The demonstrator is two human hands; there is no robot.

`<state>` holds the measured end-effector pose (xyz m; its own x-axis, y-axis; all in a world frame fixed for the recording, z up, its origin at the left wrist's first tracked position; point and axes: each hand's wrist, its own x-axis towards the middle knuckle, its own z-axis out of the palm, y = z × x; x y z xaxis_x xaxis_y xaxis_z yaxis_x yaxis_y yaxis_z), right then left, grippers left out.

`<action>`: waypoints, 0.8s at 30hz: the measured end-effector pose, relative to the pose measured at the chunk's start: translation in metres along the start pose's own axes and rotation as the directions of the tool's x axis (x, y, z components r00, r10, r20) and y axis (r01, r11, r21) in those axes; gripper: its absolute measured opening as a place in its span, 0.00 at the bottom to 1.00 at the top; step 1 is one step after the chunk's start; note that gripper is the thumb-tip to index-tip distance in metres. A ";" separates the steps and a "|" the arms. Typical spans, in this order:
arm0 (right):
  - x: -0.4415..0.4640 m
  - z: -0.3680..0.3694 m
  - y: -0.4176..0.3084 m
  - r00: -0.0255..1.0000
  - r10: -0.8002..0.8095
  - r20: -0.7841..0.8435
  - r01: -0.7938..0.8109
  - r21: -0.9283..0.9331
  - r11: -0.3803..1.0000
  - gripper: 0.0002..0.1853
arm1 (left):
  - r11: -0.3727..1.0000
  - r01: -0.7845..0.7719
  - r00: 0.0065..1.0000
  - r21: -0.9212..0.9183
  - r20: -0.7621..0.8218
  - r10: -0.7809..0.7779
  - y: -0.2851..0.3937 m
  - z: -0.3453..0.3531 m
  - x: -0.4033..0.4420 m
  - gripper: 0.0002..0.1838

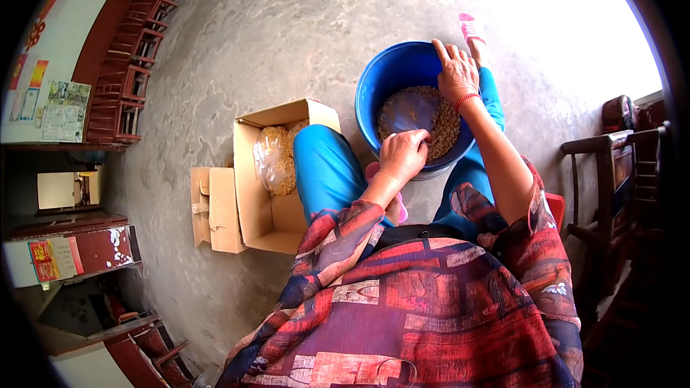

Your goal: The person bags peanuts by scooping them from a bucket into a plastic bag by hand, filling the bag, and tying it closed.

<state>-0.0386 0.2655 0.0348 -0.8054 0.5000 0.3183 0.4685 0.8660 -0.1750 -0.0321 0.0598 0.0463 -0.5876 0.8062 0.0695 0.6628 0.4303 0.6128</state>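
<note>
Plainly round and blue, the bucket (369,86) of tan kernels (447,131); right hand (457,75) spread upon it, left hand (402,153), grip unclear.

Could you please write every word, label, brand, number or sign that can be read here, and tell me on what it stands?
No text can be read with certainty.
Red character on the wall: sideways, too blurred.
Printed sheet there: print too small.
Colored papers beside it: too blurred.
Red-yellow sheet, lower left: too small and blurred.
Bucket and box: no lettering visible.
</note>
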 end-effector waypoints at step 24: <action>0.001 0.002 0.002 1.000 0.000 0.016 0.001 -0.013 1.000 0.37 | 0.999 -0.026 0.998 -0.027 -0.063 0.024 0.001 0.001 0.000 0.07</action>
<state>-0.0393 0.2672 0.0325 -0.8112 0.4997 0.3038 0.4728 0.8661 -0.1623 -0.0313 0.0608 0.0464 -0.5994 0.7893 0.1334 0.6650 0.3982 0.6319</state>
